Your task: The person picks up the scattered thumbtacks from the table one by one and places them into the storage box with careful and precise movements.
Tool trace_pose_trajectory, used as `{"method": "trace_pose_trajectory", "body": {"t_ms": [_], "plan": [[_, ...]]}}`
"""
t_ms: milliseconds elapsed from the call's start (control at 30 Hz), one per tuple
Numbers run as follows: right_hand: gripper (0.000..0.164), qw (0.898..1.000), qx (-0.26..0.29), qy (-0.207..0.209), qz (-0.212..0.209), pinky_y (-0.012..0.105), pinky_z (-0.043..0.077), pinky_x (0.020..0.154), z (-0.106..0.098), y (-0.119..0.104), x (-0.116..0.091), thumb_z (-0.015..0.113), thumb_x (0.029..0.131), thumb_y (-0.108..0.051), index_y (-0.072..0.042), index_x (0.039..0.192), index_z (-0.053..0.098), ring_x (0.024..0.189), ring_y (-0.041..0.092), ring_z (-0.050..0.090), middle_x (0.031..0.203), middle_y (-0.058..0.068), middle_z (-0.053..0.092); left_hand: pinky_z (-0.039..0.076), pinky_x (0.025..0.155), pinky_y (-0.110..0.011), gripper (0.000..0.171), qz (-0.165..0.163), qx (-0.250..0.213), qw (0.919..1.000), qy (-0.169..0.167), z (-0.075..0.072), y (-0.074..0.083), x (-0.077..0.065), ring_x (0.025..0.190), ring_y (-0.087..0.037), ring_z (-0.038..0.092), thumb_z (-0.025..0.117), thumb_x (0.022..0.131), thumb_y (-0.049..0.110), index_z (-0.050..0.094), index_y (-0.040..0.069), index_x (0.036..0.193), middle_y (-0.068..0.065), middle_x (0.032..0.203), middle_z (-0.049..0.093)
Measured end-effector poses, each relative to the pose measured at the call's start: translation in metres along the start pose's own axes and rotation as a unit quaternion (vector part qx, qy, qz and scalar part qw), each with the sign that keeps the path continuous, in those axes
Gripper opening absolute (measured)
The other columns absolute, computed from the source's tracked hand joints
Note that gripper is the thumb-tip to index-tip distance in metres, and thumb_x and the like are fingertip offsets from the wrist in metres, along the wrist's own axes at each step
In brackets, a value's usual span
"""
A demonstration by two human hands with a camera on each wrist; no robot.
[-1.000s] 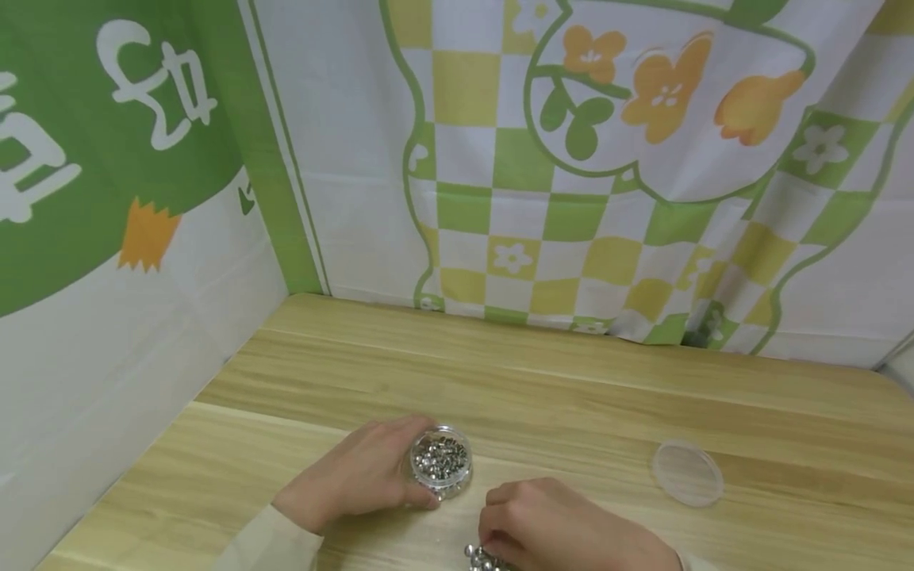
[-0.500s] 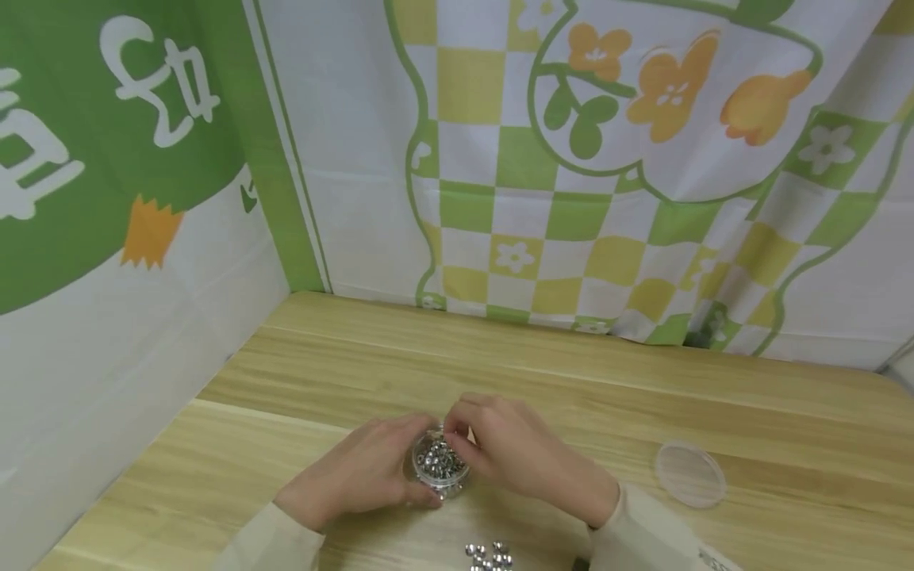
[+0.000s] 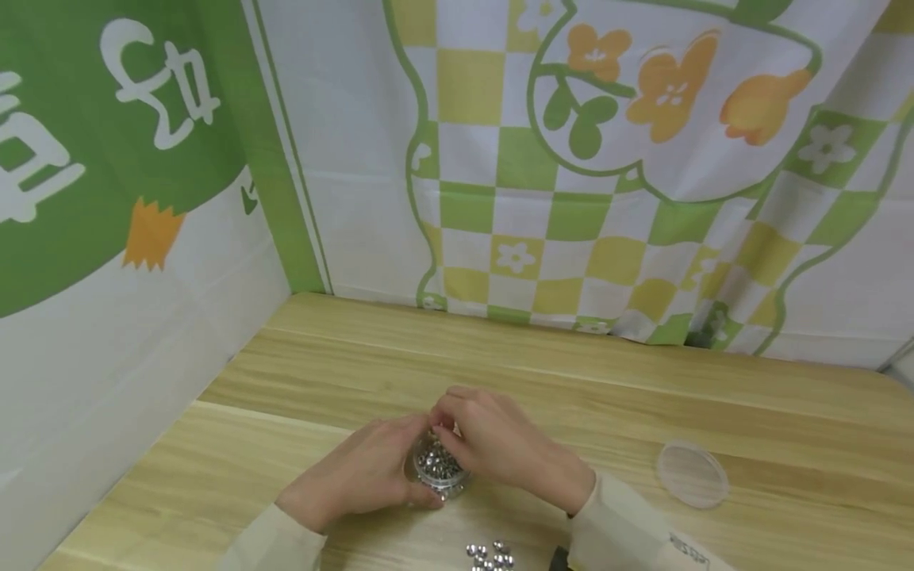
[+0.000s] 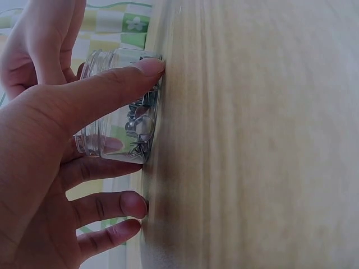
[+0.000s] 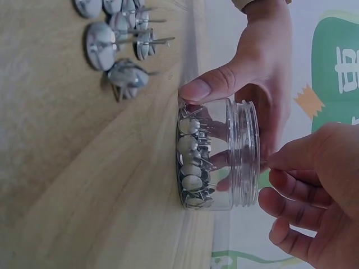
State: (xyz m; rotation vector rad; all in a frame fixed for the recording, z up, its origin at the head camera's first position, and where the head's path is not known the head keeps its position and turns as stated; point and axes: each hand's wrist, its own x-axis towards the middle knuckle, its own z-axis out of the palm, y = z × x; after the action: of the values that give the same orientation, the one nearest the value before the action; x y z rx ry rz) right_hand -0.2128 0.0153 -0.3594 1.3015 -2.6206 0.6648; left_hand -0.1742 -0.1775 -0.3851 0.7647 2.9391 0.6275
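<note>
A clear, round screw-neck jar (image 3: 439, 468) with silver thumbtacks (image 5: 192, 157) in its bottom stands on the wooden table. My left hand (image 3: 367, 468) grips its side, thumb low on the near wall, fingers round the far side. At the jar's open mouth is my right hand (image 3: 489, 436), thumb and index finger closed together at the rim. A thin, pin-like bit shows at those fingertips in the right wrist view, a thumbtack pinched there and mostly hidden. The other fingers of the right hand (image 5: 314, 190) curl loosely. A small group of thumbtacks (image 3: 489, 555) lies near the table's front.
A clear round lid (image 3: 692, 474) lies flat to the right on the wooden table (image 3: 343, 349). Pins stick up from the loose thumbtacks (image 5: 101, 46) in the right wrist view. Printed cloth (image 3: 500, 198) hangs behind the table and along its left.
My right hand has moved from the loose thumbtacks up and left to the jar's mouth, then slightly farther over it. My left hand keeps its grip on the jar.
</note>
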Motion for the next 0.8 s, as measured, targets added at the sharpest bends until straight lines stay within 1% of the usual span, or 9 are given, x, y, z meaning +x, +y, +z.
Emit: {"method": "trace_pose_trajectory", "body": {"t_ms": [200, 300, 367, 467, 600, 700, 800], "plan": [[0.006, 1.000, -0.007, 0.019, -0.012, 0.011, 0.046, 0.059, -0.002, 0.001, -0.006, 0.070, 0.086, -0.015, -0.014, 0.092, 0.071, 0.069, 0.004, 0.059, 0.083, -0.006, 0.067, 0.053, 0.094, -0.043, 0.080, -0.002, 0.002, 1.0000, 0.006, 0.000, 0.001, 0.000, 0.106, -0.018, 0.065, 0.081, 0.065, 0.053, 0.052, 0.018, 0.131, 0.001, 0.121, 0.067], [0.004, 0.999, -0.013, 0.029, -0.024, 0.011, 0.047, 0.060, -0.005, 0.002, -0.015, 0.070, 0.085, -0.014, -0.014, 0.089, 0.072, 0.069, 0.006, 0.061, 0.080, -0.007, 0.067, 0.054, 0.091, -0.040, 0.076, -0.003, 0.008, 0.9999, 0.011, 0.000, 0.002, 0.001, 0.103, -0.017, 0.065, 0.082, 0.064, 0.053, 0.055, 0.018, 0.127, 0.003, 0.118, 0.068], [0.003, 0.999, -0.011, 0.033, -0.033, 0.010, 0.046, 0.060, -0.008, 0.003, -0.023, 0.070, 0.084, -0.012, -0.014, 0.086, 0.072, 0.068, 0.004, 0.060, 0.078, -0.008, 0.066, 0.055, 0.088, -0.038, 0.074, -0.002, 0.011, 0.9998, 0.014, 0.000, 0.002, 0.001, 0.099, -0.015, 0.065, 0.082, 0.063, 0.052, 0.057, 0.018, 0.124, 0.004, 0.115, 0.068], [0.008, 0.998, -0.007, 0.043, -0.055, 0.006, 0.043, 0.059, -0.011, 0.004, -0.038, 0.071, 0.082, -0.009, -0.017, 0.081, 0.072, 0.065, -0.003, 0.055, 0.074, -0.011, 0.064, 0.055, 0.088, -0.038, 0.074, 0.002, 0.008, 0.9998, 0.016, 0.001, 0.002, 0.001, 0.099, -0.014, 0.066, 0.083, 0.063, 0.051, 0.057, 0.019, 0.124, 0.006, 0.113, 0.069], [0.018, 0.995, -0.019, 0.052, -0.087, 0.003, 0.035, 0.056, -0.016, 0.003, -0.058, 0.070, 0.076, -0.003, -0.021, 0.073, 0.069, 0.062, -0.007, 0.043, 0.067, -0.016, 0.056, 0.055, 0.090, -0.039, 0.075, 0.003, 0.003, 0.9999, 0.016, 0.001, 0.001, 0.002, 0.100, -0.015, 0.066, 0.083, 0.062, 0.050, 0.057, 0.019, 0.125, 0.005, 0.115, 0.069], [0.019, 0.993, -0.039, 0.042, -0.105, 0.004, 0.036, 0.057, -0.020, 0.002, -0.073, 0.070, 0.077, -0.005, -0.023, 0.073, 0.068, 0.063, -0.007, 0.043, 0.067, -0.018, 0.054, 0.054, 0.093, -0.042, 0.077, 0.002, 0.001, 0.9999, 0.015, 0.001, 0.001, 0.001, 0.103, -0.017, 0.066, 0.083, 0.063, 0.050, 0.056, 0.018, 0.127, 0.003, 0.118, 0.068], [0.014, 0.992, -0.054, 0.016, -0.109, 0.005, 0.041, 0.061, -0.023, 0.002, -0.085, 0.069, 0.083, -0.012, -0.025, 0.079, 0.069, 0.066, -0.008, 0.047, 0.071, -0.020, 0.055, 0.054, 0.094, -0.043, 0.077, 0.002, 0.001, 0.9999, 0.015, 0.001, 0.001, 0.001, 0.104, -0.019, 0.066, 0.083, 0.063, 0.049, 0.056, 0.018, 0.128, 0.002, 0.119, 0.068]]}}
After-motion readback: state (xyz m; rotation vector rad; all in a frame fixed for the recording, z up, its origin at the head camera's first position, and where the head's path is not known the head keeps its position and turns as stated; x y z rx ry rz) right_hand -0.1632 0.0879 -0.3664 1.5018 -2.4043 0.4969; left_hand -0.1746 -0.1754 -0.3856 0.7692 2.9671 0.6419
